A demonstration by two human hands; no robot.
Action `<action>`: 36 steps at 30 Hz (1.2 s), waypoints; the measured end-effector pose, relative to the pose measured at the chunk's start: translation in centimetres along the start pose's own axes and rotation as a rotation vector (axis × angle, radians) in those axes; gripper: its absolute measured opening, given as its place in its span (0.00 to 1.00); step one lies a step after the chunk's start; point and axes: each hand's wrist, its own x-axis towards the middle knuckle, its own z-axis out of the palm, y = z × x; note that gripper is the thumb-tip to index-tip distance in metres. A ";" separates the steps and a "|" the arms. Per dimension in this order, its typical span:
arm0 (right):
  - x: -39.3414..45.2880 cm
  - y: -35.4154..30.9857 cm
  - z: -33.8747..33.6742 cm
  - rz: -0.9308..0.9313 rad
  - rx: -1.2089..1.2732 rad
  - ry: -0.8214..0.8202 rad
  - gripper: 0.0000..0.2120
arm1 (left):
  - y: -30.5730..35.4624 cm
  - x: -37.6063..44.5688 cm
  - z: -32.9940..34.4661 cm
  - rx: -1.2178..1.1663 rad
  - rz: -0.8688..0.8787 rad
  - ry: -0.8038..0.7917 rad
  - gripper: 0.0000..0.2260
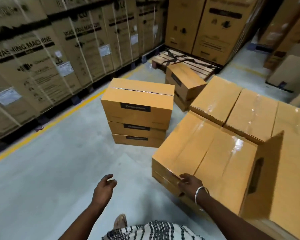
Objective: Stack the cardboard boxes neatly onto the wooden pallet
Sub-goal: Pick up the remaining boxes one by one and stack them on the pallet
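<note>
A taped cardboard box (204,153) lies on top of a low stack at the right, with more boxes (232,108) behind it. My right hand (189,183), a bangle on its wrist, grips that top box at its near left edge. My left hand (105,186) hangs in the air over the floor with its fingers loosely curled, holding nothing. A stack of three boxes (137,115) stands on the floor ahead. A tilted box (185,82) leans on others beyond it. The wooden pallet (164,57) lies at the back with dark straps on its slats.
Tall washing machine cartons (42,58) line the left wall behind a yellow floor line (59,116). Large cartons (206,26) stand on the far side of the pallet, and more cartons (287,73) at the right. Grey concrete floor (50,170) spreads out in front of me.
</note>
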 end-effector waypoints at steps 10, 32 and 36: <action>7.7 -14.4 5.7 0.022 0.030 0.031 0.18 | 4.8 14.1 -10.4 0.044 -0.001 -0.003 0.12; 31.5 -23.4 -3.8 0.213 0.430 0.147 0.19 | 24.5 35.9 -3.4 0.254 0.039 -0.163 0.14; 34.5 -24.1 -5.2 0.264 0.460 0.204 0.21 | 28.2 41.3 -2.1 0.322 0.056 -0.173 0.15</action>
